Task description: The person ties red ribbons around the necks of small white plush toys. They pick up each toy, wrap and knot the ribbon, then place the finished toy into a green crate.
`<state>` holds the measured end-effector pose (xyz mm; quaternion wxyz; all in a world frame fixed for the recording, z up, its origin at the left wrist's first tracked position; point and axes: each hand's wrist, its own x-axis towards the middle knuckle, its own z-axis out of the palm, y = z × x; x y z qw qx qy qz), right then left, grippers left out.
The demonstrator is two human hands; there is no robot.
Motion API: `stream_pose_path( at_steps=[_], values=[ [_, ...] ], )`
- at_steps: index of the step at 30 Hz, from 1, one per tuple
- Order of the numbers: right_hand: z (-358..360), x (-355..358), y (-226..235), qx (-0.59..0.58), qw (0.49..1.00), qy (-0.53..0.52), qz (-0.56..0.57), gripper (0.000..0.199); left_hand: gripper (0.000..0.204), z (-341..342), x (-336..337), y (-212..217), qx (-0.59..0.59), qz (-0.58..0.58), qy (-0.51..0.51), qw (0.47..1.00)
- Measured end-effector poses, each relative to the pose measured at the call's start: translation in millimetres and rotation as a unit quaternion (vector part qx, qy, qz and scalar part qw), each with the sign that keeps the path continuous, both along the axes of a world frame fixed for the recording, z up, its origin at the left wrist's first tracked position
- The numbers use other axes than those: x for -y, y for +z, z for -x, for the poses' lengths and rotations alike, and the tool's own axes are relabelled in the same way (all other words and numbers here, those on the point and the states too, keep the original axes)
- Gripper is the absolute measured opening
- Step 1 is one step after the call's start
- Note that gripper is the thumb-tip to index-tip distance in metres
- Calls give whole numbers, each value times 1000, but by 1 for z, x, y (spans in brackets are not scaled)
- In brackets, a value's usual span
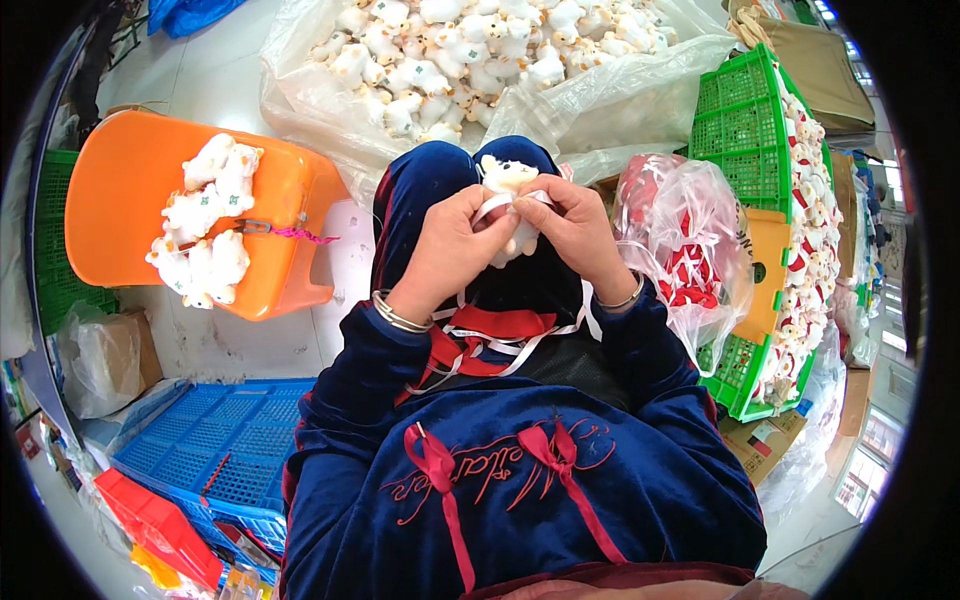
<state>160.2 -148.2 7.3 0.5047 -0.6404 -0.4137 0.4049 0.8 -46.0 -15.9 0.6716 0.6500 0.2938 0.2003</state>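
Observation:
Above my lap, a small white plush toy is held upright between my hands, its head showing over my fingers. My left hand is closed, with thumb and forefinger pinching a white ribbon at the toy's neck. From the other side my right hand is closed too, its fingertips pinching the ribbon. Part of the toy's body lies hidden behind both hands. Below them, red fabric pieces with white ribbon ties lie across my lap.
Several plush toys and pink-handled scissors or snips lie on an orange stool at left. A large plastic bag of toys is ahead. At right are a clear bag of red pieces and green crates; a blue crate is lower left.

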Motion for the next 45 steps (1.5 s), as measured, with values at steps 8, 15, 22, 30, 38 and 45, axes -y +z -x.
stream_pose_path(
  at_steps=[8, 15, 22, 30, 38, 45],
  values=[
    [-16, -8, 5, 65, 992, 88, -59, 13, 20, -3, -12, -4, 85, 32, -50, 995],
    [-18, -18, 9, -22, 996, 85, -28, 16, 18, -8, -12, -3, 39, -55, -28, 997],
    [-32, -13, -8, -65, 997, 27, -21, 24, 18, -7, -12, -11, 25, 39, -2, 999],
    [-27, -18, 5, 21, 997, 56, -41, 22, 17, -6, -11, -16, 34, 48, 13, 998],
    [-23, -26, 14, 171, 980, 98, -30, 10, 13, -6, -8, -6, 50, -41, 27, 998],
    [-20, -20, -6, -104, 994, 24, -28, 12, 13, -6, -6, -5, 46, -91, 52, 993]
  ],
)
